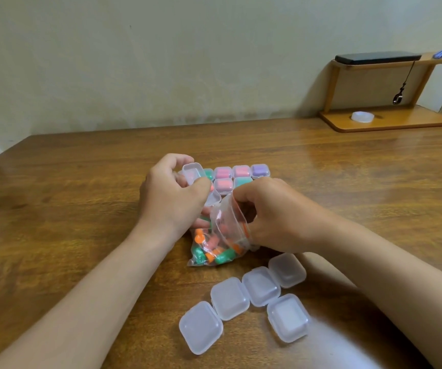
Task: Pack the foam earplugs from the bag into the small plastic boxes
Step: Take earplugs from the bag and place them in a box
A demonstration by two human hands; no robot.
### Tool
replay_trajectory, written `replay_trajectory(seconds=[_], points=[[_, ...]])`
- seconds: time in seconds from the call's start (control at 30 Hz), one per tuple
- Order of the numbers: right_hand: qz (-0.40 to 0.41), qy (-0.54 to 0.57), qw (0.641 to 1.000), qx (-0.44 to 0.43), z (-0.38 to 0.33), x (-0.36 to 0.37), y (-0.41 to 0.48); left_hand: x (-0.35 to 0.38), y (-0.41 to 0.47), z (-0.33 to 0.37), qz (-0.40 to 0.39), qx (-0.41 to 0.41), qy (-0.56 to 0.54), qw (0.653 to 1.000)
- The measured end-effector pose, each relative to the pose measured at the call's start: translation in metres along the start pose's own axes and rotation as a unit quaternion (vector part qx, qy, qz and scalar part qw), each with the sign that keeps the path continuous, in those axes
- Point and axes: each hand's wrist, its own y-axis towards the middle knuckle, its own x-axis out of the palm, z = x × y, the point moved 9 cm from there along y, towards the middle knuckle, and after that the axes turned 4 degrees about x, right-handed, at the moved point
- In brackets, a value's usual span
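Left hand (172, 201) curls round an open box (193, 172); right hand (275, 217) pinches the mouth of the bag (216, 235) in the middle of the worktop (68, 209). Its earplugs (200, 253) look light and squashy: pinch gently.

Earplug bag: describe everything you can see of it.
The bag is thin, clear, crinkled plastic. It holds orange, green and pink foam earplugs, bunched at its lower end, which lies on the wooden table. Its mouth is lifted and pulled open, pinched at the rim by the right hand. The left hand, gripping an open small box, is close beside the bag; whether it touches the bag is unclear.
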Motion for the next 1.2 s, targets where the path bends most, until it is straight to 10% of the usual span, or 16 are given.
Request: replay_trajectory(seconds=[0.63,1.2], points=[[-0.007,0.135,0.990,-0.031,0.007,-0.017,-0.004,-0.012,-0.014,0.033,0.055,0.143,-0.061,0.986],[-0.001,0.367,0.930,-0.011,0.019,-0.035,-0.006,0.006,-0.016,0.029,-0.030,0.111,-0.102,0.988]])
